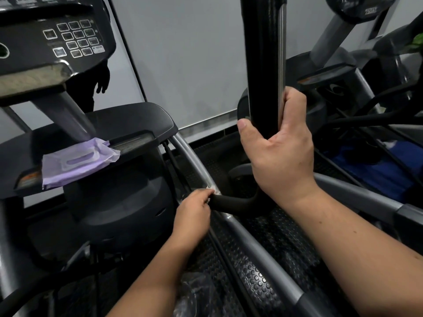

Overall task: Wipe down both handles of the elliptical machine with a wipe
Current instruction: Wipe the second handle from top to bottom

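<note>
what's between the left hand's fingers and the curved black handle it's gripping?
In the head view, a white wipe sits bunched between the left hand and the curved black foam handle; only a small edge shows above the fingers.

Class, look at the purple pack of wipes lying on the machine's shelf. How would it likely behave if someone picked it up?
The pack of wipes looks soft: its wrapper is crinkled at the ends, so it would probably flex. It lies flat, so it should not roll. Its glossy film may be a little slippery.

- R hand [278, 147] was raised, thumb and fingers wrapped round upright handle [265, 65], forearm angled up.
- L hand [194, 210] sat lower, fingers curled, pinching wipe [211, 188].
</note>
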A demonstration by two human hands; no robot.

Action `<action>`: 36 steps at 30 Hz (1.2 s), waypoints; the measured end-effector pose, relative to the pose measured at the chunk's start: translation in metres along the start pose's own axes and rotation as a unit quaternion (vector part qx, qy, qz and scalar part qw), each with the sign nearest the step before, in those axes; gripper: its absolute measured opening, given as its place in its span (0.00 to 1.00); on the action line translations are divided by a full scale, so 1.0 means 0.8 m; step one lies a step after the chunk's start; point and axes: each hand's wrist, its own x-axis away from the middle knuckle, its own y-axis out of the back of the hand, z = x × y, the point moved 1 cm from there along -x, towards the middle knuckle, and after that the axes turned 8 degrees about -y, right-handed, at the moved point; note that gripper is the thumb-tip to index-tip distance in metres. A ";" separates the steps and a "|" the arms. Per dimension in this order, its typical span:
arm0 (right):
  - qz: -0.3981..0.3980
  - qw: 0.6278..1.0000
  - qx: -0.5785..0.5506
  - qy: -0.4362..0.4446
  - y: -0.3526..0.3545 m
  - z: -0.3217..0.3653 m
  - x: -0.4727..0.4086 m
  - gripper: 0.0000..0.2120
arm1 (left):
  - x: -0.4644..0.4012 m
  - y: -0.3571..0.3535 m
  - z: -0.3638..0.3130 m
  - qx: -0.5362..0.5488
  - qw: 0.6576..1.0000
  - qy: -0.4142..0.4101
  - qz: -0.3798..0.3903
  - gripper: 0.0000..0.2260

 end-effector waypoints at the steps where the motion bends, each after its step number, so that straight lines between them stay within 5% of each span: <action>1: 0.001 1.000 0.000 0.001 0.000 0.000 0.000 0.19 | -0.007 0.003 -0.003 -0.018 1.000 -0.004 0.021 0.21; 4: -0.007 1.000 0.006 0.001 0.000 -0.001 -0.001 0.20 | -0.017 0.004 -0.020 -0.022 0.993 -0.067 0.094 0.21; 8: -0.004 1.000 0.000 -0.008 0.000 0.000 -0.001 0.20 | -0.044 0.014 -0.009 -0.071 0.987 0.008 0.147 0.21; 11: -0.004 1.000 -0.002 -0.016 0.000 -0.001 -0.001 0.19 | -0.047 0.011 -0.024 -0.062 0.980 -0.025 0.189 0.21; 29: 0.002 0.999 -0.001 -0.034 0.001 0.002 -0.002 0.21 | -0.081 0.015 -0.015 -0.077 0.964 0.038 0.253 0.21; 36: 0.007 1.000 -0.006 -0.027 0.000 -0.001 -0.002 0.20 | -0.064 0.008 -0.004 0.000 0.980 0.045 0.196 0.21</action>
